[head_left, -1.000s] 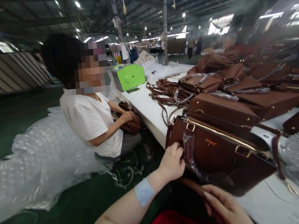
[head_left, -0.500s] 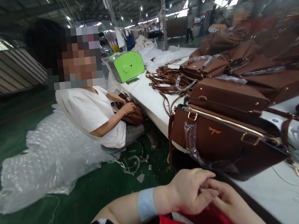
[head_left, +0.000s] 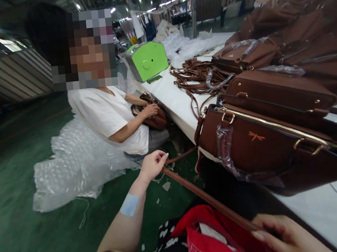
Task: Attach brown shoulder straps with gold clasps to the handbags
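Note:
A brown strap (head_left: 206, 197) is stretched between my two hands over my lap. Its upper part is pinched by my left hand (head_left: 154, 165), from which a thinner length runs back to the table edge beside a brown handbag (head_left: 249, 145). Lower right, my right hand (head_left: 282, 232) closes its thumb and fingers on the strap. The handbag stands on the table close to me, with a gold zipper, an orange dragonfly mark and plastic-wrapped handles. A blue patch (head_left: 130, 204) is on my left forearm.
Several more brown bags (head_left: 278, 86) crowd the white table (head_left: 182, 114), near a heap of straps (head_left: 196, 75) and a green box (head_left: 149, 60). At left a seated person in a white shirt (head_left: 104, 120) handles a brown bag. Bubble wrap (head_left: 70, 164) lies on the floor.
My hands were together over my lap; now they are apart, the left farther up and left, the right lower right, with the strap drawn out between them. The view has shifted slightly.

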